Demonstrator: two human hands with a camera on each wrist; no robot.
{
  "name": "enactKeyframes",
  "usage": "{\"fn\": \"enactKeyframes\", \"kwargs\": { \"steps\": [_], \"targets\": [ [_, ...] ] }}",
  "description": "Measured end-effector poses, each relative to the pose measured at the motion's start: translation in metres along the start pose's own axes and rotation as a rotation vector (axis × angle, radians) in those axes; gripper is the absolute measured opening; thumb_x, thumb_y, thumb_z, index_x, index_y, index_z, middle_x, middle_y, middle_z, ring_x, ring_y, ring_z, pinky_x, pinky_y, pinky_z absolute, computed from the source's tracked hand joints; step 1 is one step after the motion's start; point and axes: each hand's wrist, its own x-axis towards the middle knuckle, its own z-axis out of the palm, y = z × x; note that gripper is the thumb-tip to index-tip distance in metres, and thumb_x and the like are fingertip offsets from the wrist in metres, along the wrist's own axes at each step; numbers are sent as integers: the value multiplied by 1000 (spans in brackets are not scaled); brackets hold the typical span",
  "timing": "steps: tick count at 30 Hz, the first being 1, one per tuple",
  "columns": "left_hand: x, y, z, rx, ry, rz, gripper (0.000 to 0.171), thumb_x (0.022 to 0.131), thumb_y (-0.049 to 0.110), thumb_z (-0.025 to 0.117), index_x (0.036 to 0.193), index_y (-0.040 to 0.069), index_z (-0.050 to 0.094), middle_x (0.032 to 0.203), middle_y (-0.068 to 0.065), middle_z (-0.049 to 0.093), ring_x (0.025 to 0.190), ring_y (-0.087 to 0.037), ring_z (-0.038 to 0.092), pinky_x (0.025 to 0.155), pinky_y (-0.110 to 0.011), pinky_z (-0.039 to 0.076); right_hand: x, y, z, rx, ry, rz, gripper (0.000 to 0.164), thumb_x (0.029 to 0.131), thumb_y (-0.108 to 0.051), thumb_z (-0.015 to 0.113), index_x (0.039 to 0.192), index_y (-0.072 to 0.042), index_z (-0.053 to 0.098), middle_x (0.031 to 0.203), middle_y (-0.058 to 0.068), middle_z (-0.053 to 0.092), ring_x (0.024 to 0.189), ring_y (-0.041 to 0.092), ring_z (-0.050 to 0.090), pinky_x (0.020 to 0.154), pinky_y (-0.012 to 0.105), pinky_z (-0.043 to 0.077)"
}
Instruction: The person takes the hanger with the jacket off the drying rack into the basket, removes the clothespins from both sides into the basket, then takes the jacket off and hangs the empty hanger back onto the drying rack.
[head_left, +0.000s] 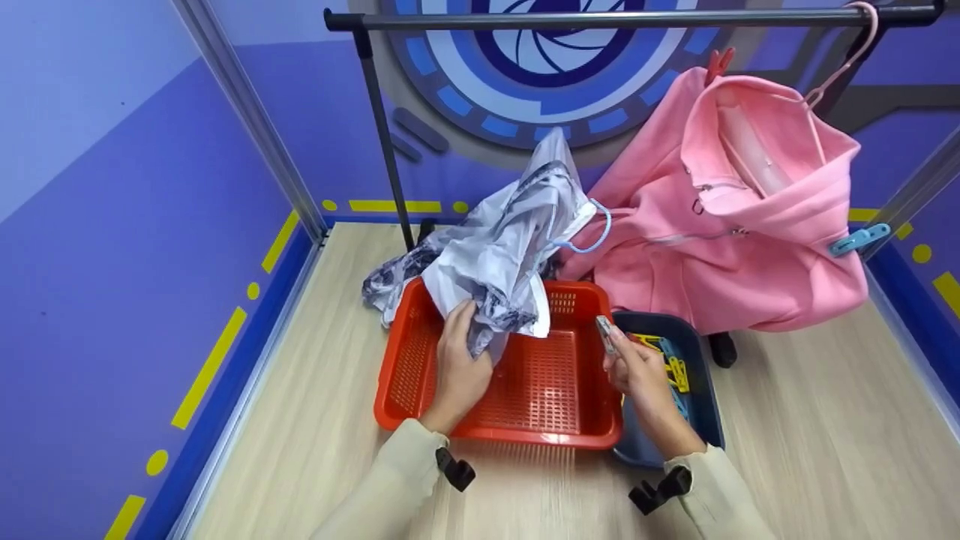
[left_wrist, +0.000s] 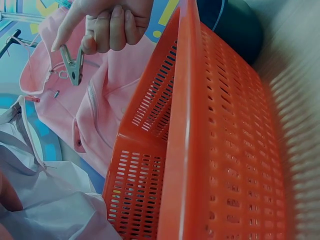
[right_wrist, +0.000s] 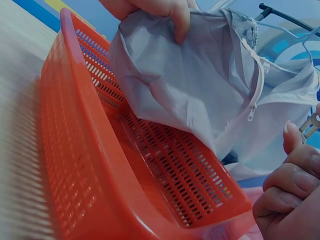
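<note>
We see room within the red basket, left hand gripping near end of grey garment, right hand (by right rim) pinching metal clip.

Laid with a pale wood-grain floor across the lower frame. Closed in at left by a side wall, pale lilac at upper left and deeper violet below a slanting line; at the back by a purple-blue wall carrying a large ringed emblem at top centre. Skirted in dark blue, with yellow dashes and dots above. Trimmed at the left corner with a grey metal post. Spanned near the top by a black-ended rack. Evenly lit.
</note>
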Motion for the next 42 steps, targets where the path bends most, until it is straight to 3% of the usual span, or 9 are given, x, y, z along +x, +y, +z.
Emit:
{"fn": "enactKeyframes", "kwargs": {
  "steps": [13,27,30,35,42],
  "targets": [
    [-2,-1,-1,24,-8,-20,63,76,-11,57,138,-1,49,142,-17,49,131,-34,49,112,-45,37,7,7,-13,-101,52,75,45,97,-34,55,64,-4,57,48,-3,37,42,7,28,42,21,23],
    [-2,-1,-2,27,-3,-23,60,79,-10,57,138,-1,48,142,-18,49,131,-34,49,112,-44,37,7,9,-25,-163,115,151,43,91,-43,63,74,-3,62,49,-5,35,41,7,31,42,21,33],
    [-2,-1,-2,25,-2,-22,62,78,-10,57,138,-1,48,142,-19,48,130,-35,49,112,-45,38,8,10,-28,-181,128,157,43,90,-43,63,77,-2,64,50,-5,36,42,8,33,44,21,37],
    [-2,-1,-3,31,6,-8,59,79,-10,57,137,-1,49,140,-20,50,129,-35,50,111,-46,39,7,12,-31,-212,139,121,41,90,-43,64,77,-5,65,50,-7,35,43,7,31,42,21,32],
    [-2,0,-2,22,11,-11,55,83,-6,59,137,-1,49,140,-21,49,129,-35,50,111,-46,39,6,15,-39,-317,164,163,51,86,-53,64,84,-1,63,51,-9,36,45,7,35,45,23,36]
  ]
}}
